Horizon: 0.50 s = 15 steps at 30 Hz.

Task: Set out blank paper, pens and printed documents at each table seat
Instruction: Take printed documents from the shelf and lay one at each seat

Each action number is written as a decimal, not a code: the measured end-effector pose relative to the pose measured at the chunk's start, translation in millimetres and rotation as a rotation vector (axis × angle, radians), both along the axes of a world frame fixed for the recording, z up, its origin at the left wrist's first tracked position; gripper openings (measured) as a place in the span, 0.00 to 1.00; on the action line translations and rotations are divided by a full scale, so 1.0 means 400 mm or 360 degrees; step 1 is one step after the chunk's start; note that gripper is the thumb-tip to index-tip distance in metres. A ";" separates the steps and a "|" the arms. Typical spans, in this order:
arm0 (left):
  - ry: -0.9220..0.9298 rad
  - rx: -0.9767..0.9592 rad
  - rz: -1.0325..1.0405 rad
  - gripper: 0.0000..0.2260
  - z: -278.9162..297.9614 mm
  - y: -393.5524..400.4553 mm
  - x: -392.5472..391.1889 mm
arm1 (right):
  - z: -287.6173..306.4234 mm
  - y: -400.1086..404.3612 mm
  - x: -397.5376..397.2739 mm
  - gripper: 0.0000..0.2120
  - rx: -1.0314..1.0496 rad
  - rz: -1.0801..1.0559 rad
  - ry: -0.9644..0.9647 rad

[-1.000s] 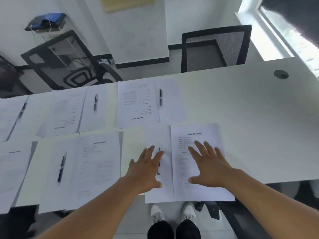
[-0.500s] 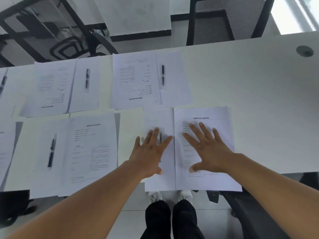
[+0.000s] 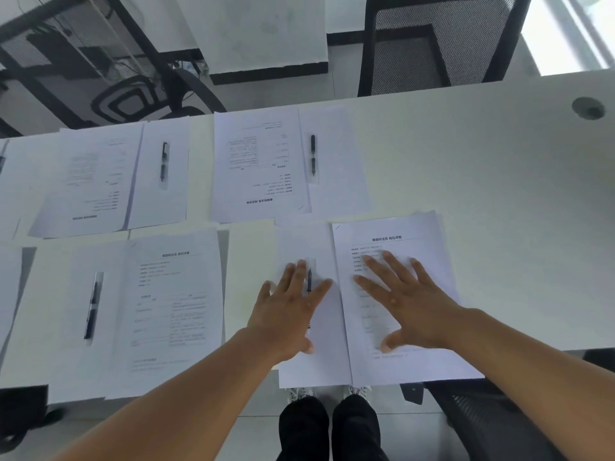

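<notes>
Left hand (image 3: pixel 289 311) flat, fingers spread, on the black pen (image 3: pixel 309 281) and blank white sheet (image 3: pixel 322 354); right hand (image 3: pixel 404 302) flat, fingers released, presses the printed white document (image 3: pixel 416 234).

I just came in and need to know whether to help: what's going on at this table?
A person is laying out seat sets on the long white table. Their left hand lies flat on a blank white sheet, over a black pen; the right hand presses flat on the printed white document beside it. Similar sets already lie to the left and opposite.
</notes>
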<state>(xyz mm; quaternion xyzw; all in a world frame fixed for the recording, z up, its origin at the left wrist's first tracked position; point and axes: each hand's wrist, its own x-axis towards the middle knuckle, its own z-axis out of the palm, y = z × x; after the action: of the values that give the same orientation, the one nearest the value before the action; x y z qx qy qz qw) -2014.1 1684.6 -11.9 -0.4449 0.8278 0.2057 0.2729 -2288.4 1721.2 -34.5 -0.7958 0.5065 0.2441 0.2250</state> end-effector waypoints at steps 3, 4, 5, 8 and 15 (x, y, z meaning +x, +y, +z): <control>0.0000 0.0007 0.0010 0.56 0.000 0.001 -0.002 | -0.002 -0.002 -0.006 0.63 -0.0017 0.0008 -0.0016; -0.0002 0.0006 0.0013 0.56 0.001 0.002 -0.003 | -0.002 -0.004 -0.007 0.63 -0.0007 0.0014 -0.0001; -0.0001 0.0003 0.0017 0.56 0.000 0.002 -0.004 | -0.002 -0.006 -0.007 0.63 0.0003 0.0012 0.0002; 0.0006 0.0000 0.0030 0.56 -0.002 0.002 -0.005 | -0.001 -0.012 -0.007 0.63 0.0025 0.0009 -0.0006; -0.0008 0.0003 0.0024 0.56 -0.003 0.001 -0.005 | 0.004 -0.013 -0.005 0.62 0.0047 -0.0006 -0.0005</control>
<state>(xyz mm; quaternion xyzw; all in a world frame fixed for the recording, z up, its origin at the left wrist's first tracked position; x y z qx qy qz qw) -2016.0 1685.1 -13.1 -0.4515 0.8235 0.2074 0.2737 -2290.6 1716.0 -32.9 -0.7917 0.5040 0.2499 0.2381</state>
